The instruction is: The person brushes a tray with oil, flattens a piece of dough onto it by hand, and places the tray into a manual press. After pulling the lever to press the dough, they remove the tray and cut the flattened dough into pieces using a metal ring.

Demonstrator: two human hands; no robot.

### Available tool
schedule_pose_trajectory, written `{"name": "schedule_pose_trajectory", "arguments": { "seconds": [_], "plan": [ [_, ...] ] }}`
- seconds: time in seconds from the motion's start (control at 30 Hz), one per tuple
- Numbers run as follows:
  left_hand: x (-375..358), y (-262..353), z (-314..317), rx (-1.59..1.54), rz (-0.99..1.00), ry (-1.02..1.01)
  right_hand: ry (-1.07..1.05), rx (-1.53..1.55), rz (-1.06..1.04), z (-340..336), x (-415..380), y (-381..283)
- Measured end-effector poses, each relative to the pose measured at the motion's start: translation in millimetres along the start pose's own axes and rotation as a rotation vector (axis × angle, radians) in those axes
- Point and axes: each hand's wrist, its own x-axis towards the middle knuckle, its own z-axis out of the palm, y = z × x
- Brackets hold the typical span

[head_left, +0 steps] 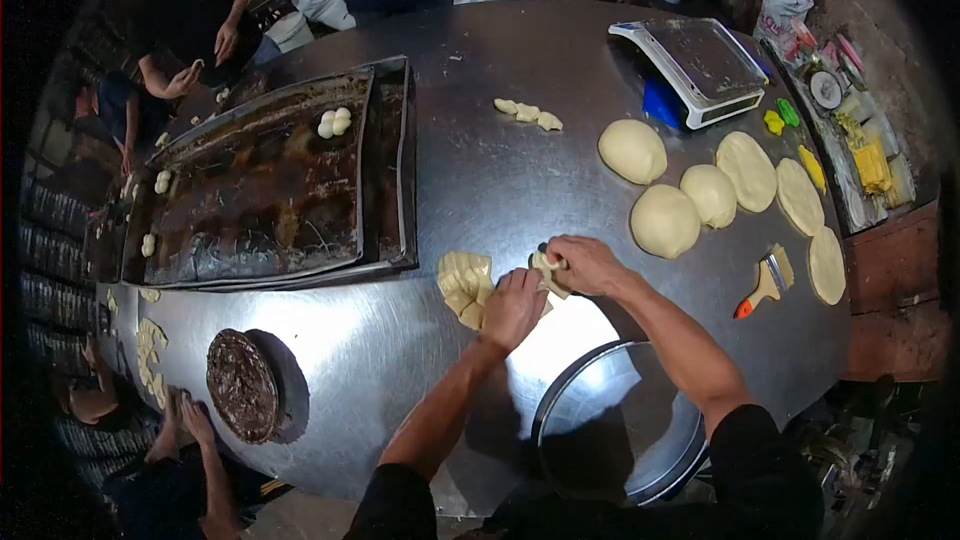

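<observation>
My left hand (514, 309) presses with bent, closed fingers on pale dough near the middle of the steel table. To its left lies a mound of dough (464, 286) divided into several flat pieces. My right hand (586, 265) is closed just beside it, over a smaller strip of dough (546, 268). A small dark end pokes out past the right fingers; the rest of what they grip is hidden. Right of my hands sit smooth dough balls (665, 221) and flattened dough ovals (747, 171).
A round metal-rimmed tray (548, 390) stands close to my body. Large baking trays (408, 170) hold small dough balls at left, above a bowl of dark filling (243, 385). A brush (765, 283) and a scale (708, 60) are at right. Other people work around the table.
</observation>
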Motion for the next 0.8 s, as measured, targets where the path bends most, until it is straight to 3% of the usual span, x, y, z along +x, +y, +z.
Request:
{"name": "schedule_pose_trajectory", "arguments": {
  "seconds": [0.03,0.1,0.17,0.23,0.3,0.43,0.47,0.5,0.53,0.57,0.6,0.73,0.8],
  "plan": [
    [1.2,-2.7,0.5,0.007,0.009,-0.001,-0.075,0.078,0.05,1.3,0.3,-1.6],
    [8.9,-5.8,-0.6,-0.252,-0.092,-0.035,-0.014,0.126,0.077,-3.4,-5.9,-1.8],
    [23.9,-8.6,-10.9,-0.349,-0.085,-0.084,-0.04,0.413,0.132,-24.1,-11.7,-0.8],
    [46.4,1.9,-35.0,-0.631,-0.205,-0.212,-0.012,0.458,0.152,-54.1,-9.7,-2.9],
    [91.8,19.2,-80.6,-0.645,-0.17,-0.151,0.032,0.767,0.114,-88.4,5.1,3.8],
    [200.9,7.8,-113.5,-0.699,-0.055,0.0,0.187,0.577,0.157,-178.1,65.0,5.1],
    [217.9,7.9,-120.5,-0.796,-0.209,-0.006,0.279,0.618,0.174,-188.7,86.6,18.6],
    [219.8,-2.9,-113.8,-0.792,-0.204,-0.003,0.372,0.661,0.19,-189.3,105.0,38.5],
    [223.8,-22.7,-101.2,-0.479,-0.143,0.174,0.374,0.661,0.182,-187.4,111.4,57.8],
    [223.7,-35.9,-96.0,-0.164,-0.088,0.342,0.478,0.313,0.22,-184.2,115.6,78.4],
    [202.8,-36.9,-98.7,-0.291,-0.106,0.267,0.563,-0.034,0.258,-177.2,117.4,88.7],
    [85.8,-60.5,-76.1,-0.22,-0.121,0.149,0.284,0.246,0.269,-95.1,71.8,52.5],
    [32.4,-92.6,-45.4,0.179,-0.059,0.239,0.125,0.221,0.252,-31.4,41.9,9.8]
  ]
}}
